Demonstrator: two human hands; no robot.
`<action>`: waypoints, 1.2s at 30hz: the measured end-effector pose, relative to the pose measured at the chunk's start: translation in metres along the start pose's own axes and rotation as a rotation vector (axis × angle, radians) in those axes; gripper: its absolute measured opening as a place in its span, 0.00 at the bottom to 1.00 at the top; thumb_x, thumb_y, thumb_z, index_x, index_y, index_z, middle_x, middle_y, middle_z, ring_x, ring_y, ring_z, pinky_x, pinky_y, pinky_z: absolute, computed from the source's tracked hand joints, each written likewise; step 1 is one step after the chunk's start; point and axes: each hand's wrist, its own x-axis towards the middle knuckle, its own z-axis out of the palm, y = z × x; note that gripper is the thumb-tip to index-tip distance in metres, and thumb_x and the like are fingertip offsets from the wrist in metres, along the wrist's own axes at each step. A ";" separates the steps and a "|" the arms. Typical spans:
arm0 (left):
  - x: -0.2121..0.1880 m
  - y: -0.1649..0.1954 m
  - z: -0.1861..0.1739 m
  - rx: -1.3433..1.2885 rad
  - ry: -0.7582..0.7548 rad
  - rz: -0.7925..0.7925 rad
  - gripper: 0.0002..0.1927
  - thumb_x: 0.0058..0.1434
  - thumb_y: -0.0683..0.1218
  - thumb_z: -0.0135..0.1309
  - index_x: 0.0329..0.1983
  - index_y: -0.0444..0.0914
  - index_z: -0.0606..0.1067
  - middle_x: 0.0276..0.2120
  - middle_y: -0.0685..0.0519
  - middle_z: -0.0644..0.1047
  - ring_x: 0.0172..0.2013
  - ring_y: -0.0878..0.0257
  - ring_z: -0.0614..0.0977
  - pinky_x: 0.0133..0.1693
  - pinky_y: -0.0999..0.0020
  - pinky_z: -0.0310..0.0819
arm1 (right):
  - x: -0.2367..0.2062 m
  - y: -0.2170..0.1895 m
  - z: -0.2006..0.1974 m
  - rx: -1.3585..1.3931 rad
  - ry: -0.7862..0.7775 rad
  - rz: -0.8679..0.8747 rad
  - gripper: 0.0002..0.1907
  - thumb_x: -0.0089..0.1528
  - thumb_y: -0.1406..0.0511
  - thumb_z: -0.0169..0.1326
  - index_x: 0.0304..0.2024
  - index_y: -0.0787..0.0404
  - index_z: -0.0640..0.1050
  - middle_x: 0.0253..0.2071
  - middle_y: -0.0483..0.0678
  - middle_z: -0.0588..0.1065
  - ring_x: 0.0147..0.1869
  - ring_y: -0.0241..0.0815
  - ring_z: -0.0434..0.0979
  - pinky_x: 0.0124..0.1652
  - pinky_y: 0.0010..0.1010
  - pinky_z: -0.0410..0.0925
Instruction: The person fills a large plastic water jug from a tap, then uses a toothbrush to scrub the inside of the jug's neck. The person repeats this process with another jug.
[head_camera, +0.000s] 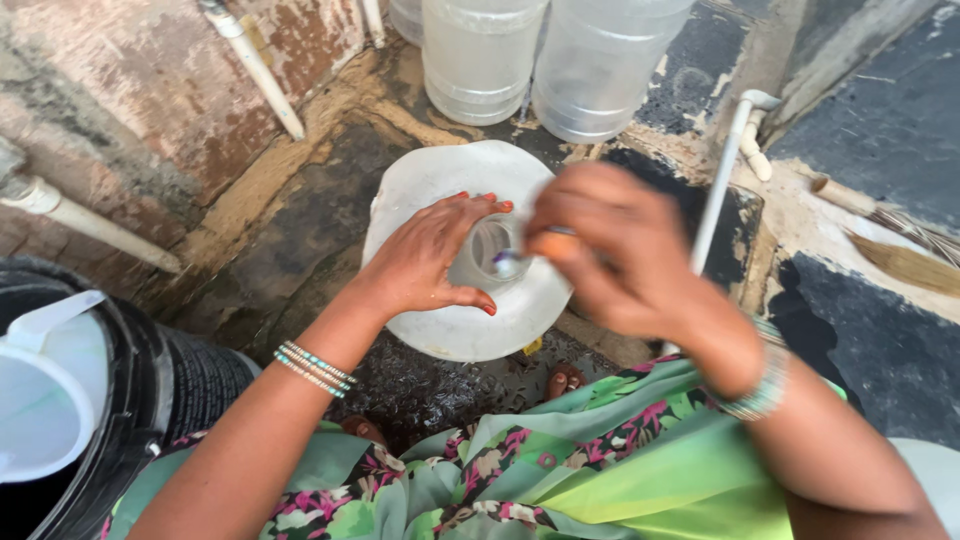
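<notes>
Green floral cloth (600, 470) nearest; hands grip jug (450, 330) neck (right blurred), wet stone floor (290, 240).

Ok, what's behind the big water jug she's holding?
Behind the jug, two more clear jugs stand against the wall. The left hand and right hand cover its neck; inside cannot be seen.

Two bare forearms, no sleeves. The left hand (435, 262) has red-painted nails and thin pale green bangles (313, 367) at the wrist. The right hand (625, 250) wears beaded bangles (762, 385). A green floral garment (560, 470) covers the lap.
</notes>
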 end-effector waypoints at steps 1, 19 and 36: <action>0.000 0.000 0.001 0.003 0.009 -0.007 0.56 0.40 0.65 0.72 0.69 0.40 0.61 0.63 0.44 0.71 0.65 0.42 0.69 0.65 0.50 0.60 | 0.004 0.009 0.014 0.034 -0.026 -0.006 0.16 0.73 0.60 0.46 0.38 0.63 0.78 0.39 0.51 0.76 0.49 0.49 0.77 0.51 0.40 0.69; 0.001 0.032 0.026 0.140 0.362 -0.163 0.40 0.49 0.54 0.69 0.61 0.36 0.65 0.63 0.44 0.69 0.67 0.46 0.66 0.69 0.36 0.41 | 0.011 0.017 0.033 0.048 -0.054 0.102 0.09 0.67 0.65 0.52 0.39 0.67 0.76 0.38 0.56 0.73 0.43 0.58 0.75 0.45 0.44 0.68; 0.005 -0.011 -0.010 -0.099 -0.035 -0.069 0.51 0.54 0.60 0.68 0.72 0.36 0.55 0.65 0.36 0.66 0.65 0.37 0.68 0.65 0.48 0.63 | 0.016 0.027 0.041 0.120 -0.001 0.283 0.14 0.71 0.61 0.49 0.41 0.65 0.80 0.33 0.53 0.73 0.34 0.49 0.75 0.35 0.38 0.67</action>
